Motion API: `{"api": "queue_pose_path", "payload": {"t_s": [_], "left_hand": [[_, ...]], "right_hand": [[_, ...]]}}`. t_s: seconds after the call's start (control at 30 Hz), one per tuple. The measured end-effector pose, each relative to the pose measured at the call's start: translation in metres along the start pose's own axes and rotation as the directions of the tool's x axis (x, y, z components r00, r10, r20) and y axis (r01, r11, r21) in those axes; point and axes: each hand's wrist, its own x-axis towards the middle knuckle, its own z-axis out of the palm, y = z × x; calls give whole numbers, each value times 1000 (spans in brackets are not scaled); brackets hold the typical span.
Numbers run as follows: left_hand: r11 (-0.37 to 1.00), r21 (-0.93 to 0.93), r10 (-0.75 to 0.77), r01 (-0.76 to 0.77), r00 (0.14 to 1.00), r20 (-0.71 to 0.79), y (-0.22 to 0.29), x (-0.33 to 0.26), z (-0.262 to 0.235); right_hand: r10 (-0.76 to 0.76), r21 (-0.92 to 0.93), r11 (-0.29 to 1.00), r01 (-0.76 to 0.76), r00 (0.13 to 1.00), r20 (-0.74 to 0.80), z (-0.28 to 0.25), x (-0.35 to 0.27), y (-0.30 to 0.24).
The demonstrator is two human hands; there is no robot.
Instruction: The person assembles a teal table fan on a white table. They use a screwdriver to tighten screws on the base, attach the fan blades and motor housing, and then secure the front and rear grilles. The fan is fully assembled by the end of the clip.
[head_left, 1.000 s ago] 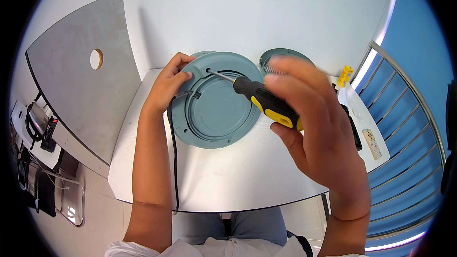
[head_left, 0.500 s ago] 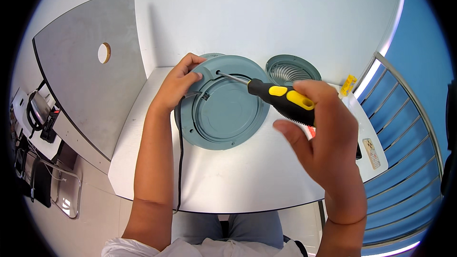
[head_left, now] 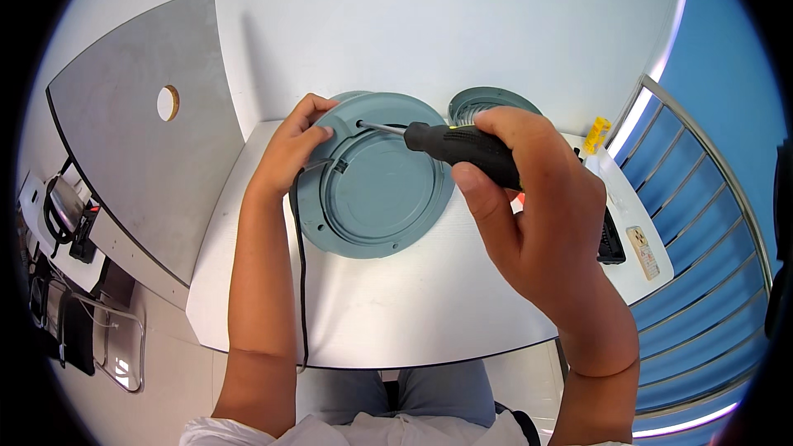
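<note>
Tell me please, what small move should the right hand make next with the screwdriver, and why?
Probably turn the screwdriver in place. Its tip already rests near the upper rim of the grey-blue round housing, apparently at a screw point, though no screw is clearly visible. The right hand grips the handle, and the left hand steadies the housing's edge.

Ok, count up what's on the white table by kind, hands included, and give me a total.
Grey-blue round discs: 2, the large disc and the small disc
Screwdriver: 1
Black cord: 1
Yellow clip: 1
Hands: 2, left hand and right hand
Total: 7
</note>
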Motion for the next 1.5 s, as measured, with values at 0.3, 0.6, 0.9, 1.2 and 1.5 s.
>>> {"api": "queue_pose_path", "payload": {"t_s": [0.3,0.6,0.9,1.2,1.5], "left_hand": [[998,-54,17,-16,1000,12,-4,0,-1],[1000,-29,12,-11,1000,16,-5,2,-3],[999,-38,34,-34,999,21,-4,1,-1],[998,-55,22,-21,1000,18,-5,1,-3],[999,-32,42,-42,999,10,-2,-1,2]], "right_hand": [[-188,-112,973,201,975,114,-13,-1,8],[189,-8,982,-190,973,134,-12,-1,0],[-282,-56,958,283,959,26,-6,-2,15],[-33,-29,999,33,999,16,-4,0,-8],[-182,-122,975,188,982,53,-6,9,-4]]}}
